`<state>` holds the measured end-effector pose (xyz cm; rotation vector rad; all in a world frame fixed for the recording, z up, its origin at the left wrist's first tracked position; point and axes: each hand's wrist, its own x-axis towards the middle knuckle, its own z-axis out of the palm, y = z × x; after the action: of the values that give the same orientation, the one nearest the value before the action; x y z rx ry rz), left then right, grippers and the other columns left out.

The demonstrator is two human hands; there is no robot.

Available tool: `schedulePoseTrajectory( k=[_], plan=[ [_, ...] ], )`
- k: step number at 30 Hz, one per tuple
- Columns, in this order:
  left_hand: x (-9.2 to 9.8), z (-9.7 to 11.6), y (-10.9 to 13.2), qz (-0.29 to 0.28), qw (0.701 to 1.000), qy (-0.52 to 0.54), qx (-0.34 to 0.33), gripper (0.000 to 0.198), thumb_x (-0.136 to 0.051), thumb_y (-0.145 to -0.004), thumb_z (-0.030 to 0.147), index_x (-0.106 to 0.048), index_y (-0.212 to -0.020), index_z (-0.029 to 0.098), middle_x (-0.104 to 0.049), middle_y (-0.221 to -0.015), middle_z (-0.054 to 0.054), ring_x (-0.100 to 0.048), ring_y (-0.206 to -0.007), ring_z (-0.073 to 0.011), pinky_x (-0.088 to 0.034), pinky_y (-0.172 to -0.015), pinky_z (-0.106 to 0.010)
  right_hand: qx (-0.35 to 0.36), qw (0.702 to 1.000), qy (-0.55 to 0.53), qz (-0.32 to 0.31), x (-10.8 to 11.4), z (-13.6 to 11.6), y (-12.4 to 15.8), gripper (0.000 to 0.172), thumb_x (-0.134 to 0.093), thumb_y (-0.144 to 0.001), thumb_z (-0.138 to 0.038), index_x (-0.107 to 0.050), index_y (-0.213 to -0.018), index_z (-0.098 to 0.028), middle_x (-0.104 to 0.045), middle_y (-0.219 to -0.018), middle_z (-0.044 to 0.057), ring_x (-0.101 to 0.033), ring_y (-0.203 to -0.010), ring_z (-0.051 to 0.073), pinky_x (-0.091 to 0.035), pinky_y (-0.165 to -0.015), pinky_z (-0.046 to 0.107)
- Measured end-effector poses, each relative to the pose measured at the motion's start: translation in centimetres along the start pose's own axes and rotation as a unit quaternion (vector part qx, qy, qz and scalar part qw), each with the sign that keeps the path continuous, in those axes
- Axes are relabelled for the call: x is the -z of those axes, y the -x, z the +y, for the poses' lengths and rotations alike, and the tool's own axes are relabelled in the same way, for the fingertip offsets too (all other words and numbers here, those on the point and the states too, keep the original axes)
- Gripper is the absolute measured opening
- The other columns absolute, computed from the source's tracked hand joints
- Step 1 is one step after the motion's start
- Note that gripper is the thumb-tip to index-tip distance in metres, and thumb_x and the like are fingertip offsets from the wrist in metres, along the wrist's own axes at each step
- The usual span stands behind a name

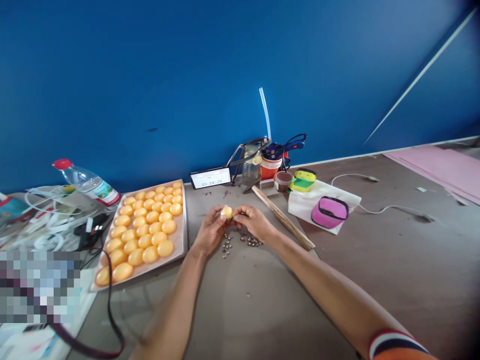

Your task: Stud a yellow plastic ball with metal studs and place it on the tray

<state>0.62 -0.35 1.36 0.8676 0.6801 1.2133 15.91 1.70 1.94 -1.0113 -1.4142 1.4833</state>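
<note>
My left hand [210,231] holds a small yellow egg-shaped piece [227,212] between its fingertips, just above the grey table. My right hand [255,220] is closed in a pinch against the right side of the same piece; what it pinches, if anything, is too small to make out. Under both hands lie several small metal beads [240,242] scattered on the table. Left of my left hand stands a white tray [181,244] filled with several rows of the same yellow egg-shaped pieces [150,222].
A phone [210,177] leans at the blue wall. Behind my hands stand cups, a jar and tools [270,161]. A wooden stick [283,218] lies to the right, beside a pink case [329,211] on white paper. A water bottle [88,184] and cables lie left.
</note>
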Motion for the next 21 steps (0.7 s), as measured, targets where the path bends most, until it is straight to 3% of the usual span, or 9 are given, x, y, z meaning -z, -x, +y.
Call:
schedulePoseTrajectory(
  k=[11,15,21],
  plan=[
    [-0.1,-0.7,0.1,0.062,0.992,-0.105,0.016,0.039,-0.07,-0.07,0.031,-0.053,-0.103,0.018,-0.064,-0.091,-0.004,-0.062,-0.076,-0.0155,-0.048,-0.074,-0.031,-0.019,0.989,0.137,0.042,0.0,-0.3,0.2,0.002,-0.049,-0.072,-0.018,-0.051,-0.071,-0.019,-0.052,-0.046,-0.006,-0.048,-0.045,0.01,-0.037,-0.049,0.021],
    [-0.1,-0.6,0.2,0.059,0.993,-0.1,0.038,0.041,-0.07,-0.07,0.032,-0.052,-0.105,0.019,-0.064,-0.091,-0.004,-0.063,-0.075,-0.0165,-0.048,-0.073,-0.032,-0.034,0.99,0.12,0.061,0.0,-0.1,0.1,0.008,-0.053,-0.069,-0.017,-0.046,-0.071,-0.02,-0.051,-0.044,-0.007,-0.048,-0.043,0.01,-0.036,-0.046,0.02],
    [-0.4,-0.2,0.1,0.023,0.999,-0.019,0.043,0.033,-0.067,-0.073,0.037,-0.058,-0.097,0.015,-0.066,-0.085,-0.005,-0.063,-0.067,-0.0157,-0.049,-0.071,-0.032,-0.005,0.999,0.051,0.008,1.4,0.2,-0.7,0.011,-0.057,-0.071,-0.027,-0.052,-0.076,-0.019,-0.054,-0.054,-0.006,-0.048,-0.047,0.009,-0.038,-0.05,0.021]
  ],
)
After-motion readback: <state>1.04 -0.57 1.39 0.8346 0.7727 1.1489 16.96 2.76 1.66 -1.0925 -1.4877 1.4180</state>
